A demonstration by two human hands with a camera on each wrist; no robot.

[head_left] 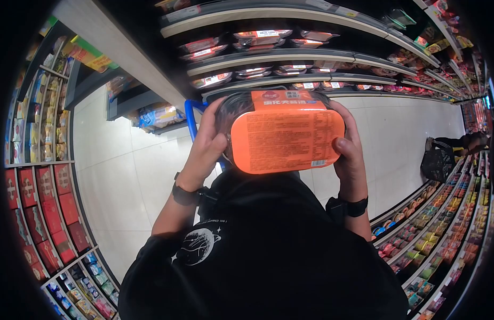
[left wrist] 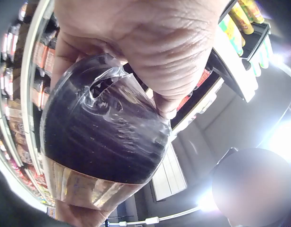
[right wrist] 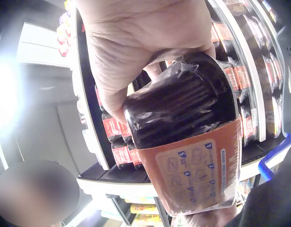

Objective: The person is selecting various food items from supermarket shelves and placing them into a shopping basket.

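A film-wrapped packaged meal box (head_left: 288, 141) is held up in front of the chest, its orange printed label facing the head camera. My left hand (head_left: 208, 141) grips its left end, thumb at the near edge and fingers around the far side. At the other end my right hand (head_left: 349, 146) holds it the same way, thumb against the label's corner. Black plastic tray and crinkled clear film (left wrist: 122, 127) show in the left wrist view. Seen from the right wrist, the orange sleeve (right wrist: 197, 170) carries numbered picture steps.
Shelves of similar packaged boxes (head_left: 263, 34) stand ahead. A blue cart handle (head_left: 190, 120) is close by the left hand. Red boxes (head_left: 46, 184) fill shelving on the left. Along the right aisle are shelves of colourful packs (head_left: 428, 234) and a person with a black basket (head_left: 438, 162).
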